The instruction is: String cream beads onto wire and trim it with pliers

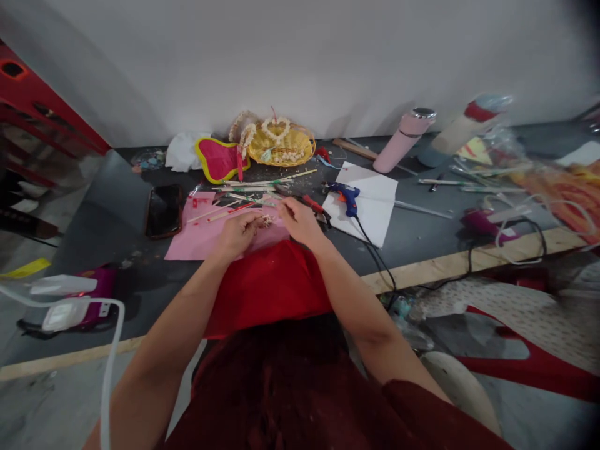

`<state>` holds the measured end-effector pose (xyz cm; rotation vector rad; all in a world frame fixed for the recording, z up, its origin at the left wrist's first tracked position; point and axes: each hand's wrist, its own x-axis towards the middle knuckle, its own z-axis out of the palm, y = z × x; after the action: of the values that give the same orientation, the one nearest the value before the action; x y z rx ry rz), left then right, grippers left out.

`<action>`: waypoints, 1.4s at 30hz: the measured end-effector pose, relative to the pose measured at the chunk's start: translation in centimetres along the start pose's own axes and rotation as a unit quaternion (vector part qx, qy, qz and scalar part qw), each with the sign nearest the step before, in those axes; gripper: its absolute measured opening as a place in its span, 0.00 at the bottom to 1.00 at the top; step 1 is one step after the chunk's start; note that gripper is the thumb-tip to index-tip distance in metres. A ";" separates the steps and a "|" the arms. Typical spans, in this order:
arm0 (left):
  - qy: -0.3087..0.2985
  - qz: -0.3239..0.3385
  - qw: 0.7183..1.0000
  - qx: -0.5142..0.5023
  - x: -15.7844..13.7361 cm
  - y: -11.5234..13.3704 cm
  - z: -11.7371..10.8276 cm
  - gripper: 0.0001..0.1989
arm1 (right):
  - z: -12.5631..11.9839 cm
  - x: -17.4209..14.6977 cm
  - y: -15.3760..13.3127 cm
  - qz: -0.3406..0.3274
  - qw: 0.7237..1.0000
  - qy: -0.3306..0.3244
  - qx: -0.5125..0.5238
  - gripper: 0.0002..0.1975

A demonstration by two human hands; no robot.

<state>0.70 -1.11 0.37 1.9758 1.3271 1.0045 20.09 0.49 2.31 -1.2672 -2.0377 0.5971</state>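
Note:
My left hand [240,234] is closed in a pinch on a small cream-coloured cluster [267,220] that looks like tiny beads or buds. Just to its right, my right hand [302,220] has its fingers curled together. What they hold, if anything, is too small to make out. Both hands are over a pink sheet [187,242], above the red cloth [274,281] at the table's front edge. Thin pale sticks with green print [248,185] lie beyond the hands. Red-handled pliers [313,204] rest beside my right hand.
A blue glue gun [347,197] lies on white paper [377,215], its cord trailing over the front edge. Behind are a yellow basket [300,145] with cream bead strings and a pink flask [403,142]. A phone [164,211] lies left; a white cable [115,350] hangs at lower left.

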 end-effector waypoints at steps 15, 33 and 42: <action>-0.054 0.066 0.987 0.140 -0.4 0.1 -0.2 0.14 | 1.6 -0.1 -0.1 0.027 0.958 -0.141 0.247 0.22; 0.157 -0.024 0.987 -0.034 -0.3 0.3 0.0 0.14 | 2.5 0.3 1.6 -0.038 0.999 -0.012 0.029 0.07; 0.149 -0.032 0.986 -0.060 -0.1 -0.6 0.4 0.11 | 3.1 0.3 2.0 -0.048 0.996 -0.032 -0.072 0.22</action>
<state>0.66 -1.00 -0.35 1.7313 1.4366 1.3566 18.91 1.53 -1.06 -1.2376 -2.2136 0.4589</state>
